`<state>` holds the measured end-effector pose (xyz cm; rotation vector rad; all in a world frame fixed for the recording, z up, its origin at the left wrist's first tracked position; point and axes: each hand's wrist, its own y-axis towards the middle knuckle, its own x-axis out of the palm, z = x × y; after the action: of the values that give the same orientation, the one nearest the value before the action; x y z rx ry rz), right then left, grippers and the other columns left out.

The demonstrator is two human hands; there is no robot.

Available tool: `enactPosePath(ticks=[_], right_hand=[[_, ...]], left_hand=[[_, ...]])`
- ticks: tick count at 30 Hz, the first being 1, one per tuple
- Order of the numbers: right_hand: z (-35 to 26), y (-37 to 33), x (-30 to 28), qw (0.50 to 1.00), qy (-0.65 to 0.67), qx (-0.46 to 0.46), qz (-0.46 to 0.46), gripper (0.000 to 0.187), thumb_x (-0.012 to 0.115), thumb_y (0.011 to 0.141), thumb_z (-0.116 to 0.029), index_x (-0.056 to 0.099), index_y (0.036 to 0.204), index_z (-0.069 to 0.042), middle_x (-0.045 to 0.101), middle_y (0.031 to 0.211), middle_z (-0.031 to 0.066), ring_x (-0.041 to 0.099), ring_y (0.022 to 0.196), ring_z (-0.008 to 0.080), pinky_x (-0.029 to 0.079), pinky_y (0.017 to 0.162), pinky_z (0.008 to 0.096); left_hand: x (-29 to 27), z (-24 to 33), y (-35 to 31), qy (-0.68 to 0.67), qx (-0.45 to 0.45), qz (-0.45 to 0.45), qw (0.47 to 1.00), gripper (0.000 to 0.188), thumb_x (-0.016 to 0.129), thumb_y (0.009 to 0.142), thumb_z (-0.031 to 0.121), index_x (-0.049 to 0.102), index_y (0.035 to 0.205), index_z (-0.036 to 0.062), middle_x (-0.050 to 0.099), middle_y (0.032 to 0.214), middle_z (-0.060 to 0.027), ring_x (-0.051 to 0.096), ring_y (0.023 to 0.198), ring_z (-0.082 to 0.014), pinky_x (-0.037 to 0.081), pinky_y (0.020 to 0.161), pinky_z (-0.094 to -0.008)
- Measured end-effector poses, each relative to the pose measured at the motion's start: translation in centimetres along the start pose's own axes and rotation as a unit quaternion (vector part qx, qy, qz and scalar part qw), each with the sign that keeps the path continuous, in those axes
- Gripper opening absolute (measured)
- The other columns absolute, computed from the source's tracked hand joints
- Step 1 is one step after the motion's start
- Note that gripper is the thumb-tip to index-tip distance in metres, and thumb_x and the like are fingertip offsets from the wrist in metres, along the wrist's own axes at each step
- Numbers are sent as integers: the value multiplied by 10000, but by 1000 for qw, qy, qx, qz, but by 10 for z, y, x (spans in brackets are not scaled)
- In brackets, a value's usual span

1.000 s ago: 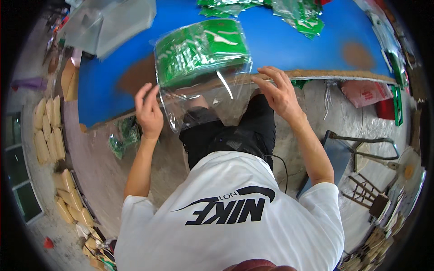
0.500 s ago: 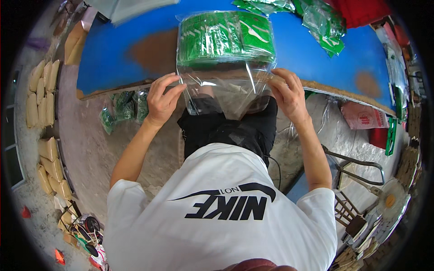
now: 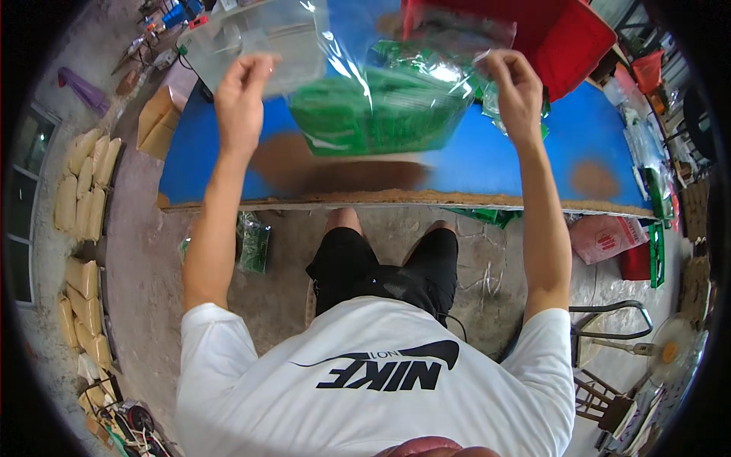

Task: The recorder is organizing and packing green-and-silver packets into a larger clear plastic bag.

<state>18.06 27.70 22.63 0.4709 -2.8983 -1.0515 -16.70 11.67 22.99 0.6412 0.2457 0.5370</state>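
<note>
Between my hands hangs a transparent plastic bag (image 3: 352,67), blurred by motion, with a block of green packets (image 3: 373,114) in its lower part. The bag is tilted and lifted off the blue tabletop (image 3: 198,164). My left hand (image 3: 244,99) is closed in a pinch at the bag's upper left corner. At the upper right corner, the fingers of my right hand (image 3: 518,91) are pinched on the film. Both forearms reach far out over the table.
A red bin (image 3: 575,46) and a translucent bin (image 3: 221,46) stand at the table's far side. More green packets (image 3: 491,114) lie behind the bag. Beige sacks (image 3: 87,190) are stacked on the left. On the right are a pink bag (image 3: 605,238) and a fan (image 3: 670,352).
Both hands have risen and moved away from me, carrying the bag up off the table. The bag's upper end now points away, and the green packets hang below it.
</note>
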Motion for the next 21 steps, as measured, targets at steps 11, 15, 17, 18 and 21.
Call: enactPosePath(ticks=[11,15,17,18,21], right_hand=[[22,-45,-6,996,-22,63,-57,161,578,1015,-135,631,1006,17,705,1020,86,638,981,131,490,922,281],[49,-53,15,991,94,70,57,215,552,1015,-164,573,920,29,698,899,113,662,852,159,529,796,308],[59,-31,37,981,129,95,105,247,531,1026,-194,553,899,16,668,843,95,655,797,160,533,760,309],[63,-22,46,965,160,138,154,279,511,1038,-224,532,878,4,638,787,76,648,741,161,536,723,311],[81,-7,62,962,94,114,230,332,519,1049,-330,462,825,-92,488,656,-11,449,529,68,398,471,252]], left_hand=[[11,-28,-39,-72,-123,-30,989,227,578,1016,169,668,1033,-39,716,1068,-145,684,1005,-206,524,963,-347],[17,-53,-49,-111,-97,44,988,220,568,1020,171,661,1005,-28,717,967,-126,701,921,-204,555,896,-340],[32,-59,-31,-145,-88,62,984,233,540,1035,193,606,992,-27,701,896,-127,702,828,-203,571,804,-335],[42,-59,-20,-125,-67,79,987,241,518,1044,206,569,979,-20,679,847,-117,692,759,-198,568,736,-329],[72,-56,-8,40,-6,160,986,270,443,1071,230,479,929,2,559,680,-66,607,517,-177,497,511,-312]])
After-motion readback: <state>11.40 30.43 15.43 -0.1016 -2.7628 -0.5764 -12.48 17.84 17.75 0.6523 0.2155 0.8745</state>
